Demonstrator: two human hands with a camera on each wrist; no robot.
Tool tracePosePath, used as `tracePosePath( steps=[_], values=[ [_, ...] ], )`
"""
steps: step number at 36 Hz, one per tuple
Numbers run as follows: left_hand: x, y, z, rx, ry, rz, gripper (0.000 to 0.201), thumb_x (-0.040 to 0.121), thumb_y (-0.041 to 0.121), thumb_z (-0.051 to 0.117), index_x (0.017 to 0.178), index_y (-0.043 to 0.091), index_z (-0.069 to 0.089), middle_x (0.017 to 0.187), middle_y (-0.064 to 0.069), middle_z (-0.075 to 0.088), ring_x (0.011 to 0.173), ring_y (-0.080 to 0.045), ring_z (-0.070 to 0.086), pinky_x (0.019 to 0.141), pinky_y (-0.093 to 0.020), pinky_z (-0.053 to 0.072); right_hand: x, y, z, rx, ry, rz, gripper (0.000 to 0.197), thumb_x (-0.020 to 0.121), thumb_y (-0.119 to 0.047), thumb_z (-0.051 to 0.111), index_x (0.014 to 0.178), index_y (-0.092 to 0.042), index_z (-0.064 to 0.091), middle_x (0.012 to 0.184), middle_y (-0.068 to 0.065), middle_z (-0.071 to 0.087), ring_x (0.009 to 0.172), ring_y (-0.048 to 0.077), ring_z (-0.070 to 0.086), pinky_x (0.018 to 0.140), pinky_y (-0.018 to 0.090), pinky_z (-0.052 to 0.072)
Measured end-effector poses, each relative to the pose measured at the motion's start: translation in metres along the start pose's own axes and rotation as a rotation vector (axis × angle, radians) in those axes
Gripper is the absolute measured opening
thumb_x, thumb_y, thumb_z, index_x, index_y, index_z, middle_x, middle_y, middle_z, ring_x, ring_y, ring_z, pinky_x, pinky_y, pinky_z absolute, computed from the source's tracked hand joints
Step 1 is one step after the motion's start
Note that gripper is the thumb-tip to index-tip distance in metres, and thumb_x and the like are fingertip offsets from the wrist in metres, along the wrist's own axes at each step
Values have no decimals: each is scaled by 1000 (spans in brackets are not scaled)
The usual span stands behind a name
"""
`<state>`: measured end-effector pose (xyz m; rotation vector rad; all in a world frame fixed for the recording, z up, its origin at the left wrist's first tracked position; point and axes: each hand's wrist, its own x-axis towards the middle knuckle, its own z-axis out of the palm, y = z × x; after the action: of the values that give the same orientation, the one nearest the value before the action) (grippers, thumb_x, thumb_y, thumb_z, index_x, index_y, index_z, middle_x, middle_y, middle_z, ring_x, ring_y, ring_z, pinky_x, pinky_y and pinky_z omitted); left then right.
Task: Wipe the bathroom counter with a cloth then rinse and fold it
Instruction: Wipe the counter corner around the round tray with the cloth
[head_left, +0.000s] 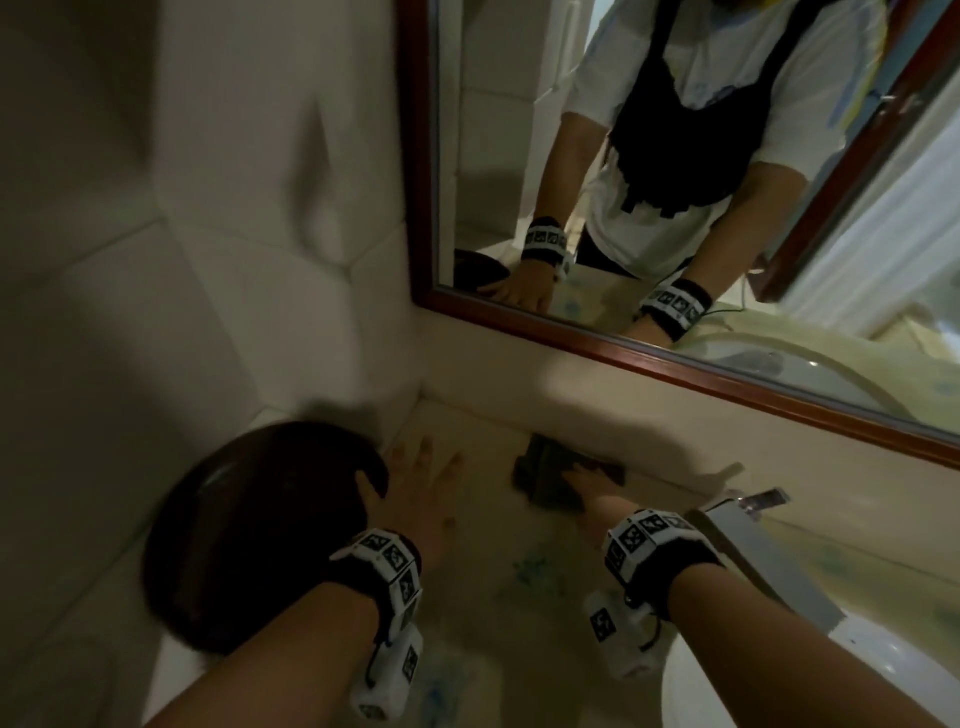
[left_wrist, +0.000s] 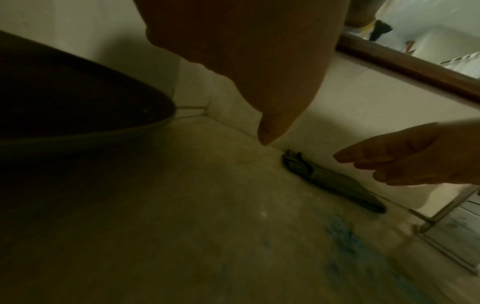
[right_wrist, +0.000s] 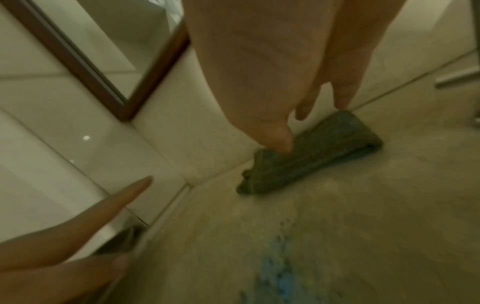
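A folded dark grey-green cloth lies on the beige counter, tight against the back wall under the mirror. My right hand reaches over it with straight fingers; the right wrist view shows the thumb tip touching the cloth's top and two fingertips at its far edge. In the left wrist view the right hand looks just above the cloth. My left hand lies flat and open on the counter, left of the cloth.
A dark round bowl stands in the left corner, beside my left hand. Blue smears mark the counter nearer me. A white sink basin and a faucet are on the right. A wood-framed mirror hangs above.
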<state>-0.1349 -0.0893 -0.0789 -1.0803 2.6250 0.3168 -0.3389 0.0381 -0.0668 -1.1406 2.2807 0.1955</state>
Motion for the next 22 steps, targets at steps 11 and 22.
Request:
tracePosePath(
  steps=[11,22],
  values=[
    [-3,0,21,122,-103,6,61,98,32,24,151,30,-8,159,10,-14,145,-21,-17,106,-68,-13,16,6,20,-66,-33,70,66,96,-8,41,152,-25,8,160,7,7,143,30,22,116,39,25],
    [8,-1,21,142,-74,7,57,100,33,19,151,26,-6,159,9,-13,146,-20,-14,107,-69,-8,22,13,27,-80,-4,-1,68,97,-17,46,151,-29,7,160,2,2,145,28,16,118,38,20]
  ],
)
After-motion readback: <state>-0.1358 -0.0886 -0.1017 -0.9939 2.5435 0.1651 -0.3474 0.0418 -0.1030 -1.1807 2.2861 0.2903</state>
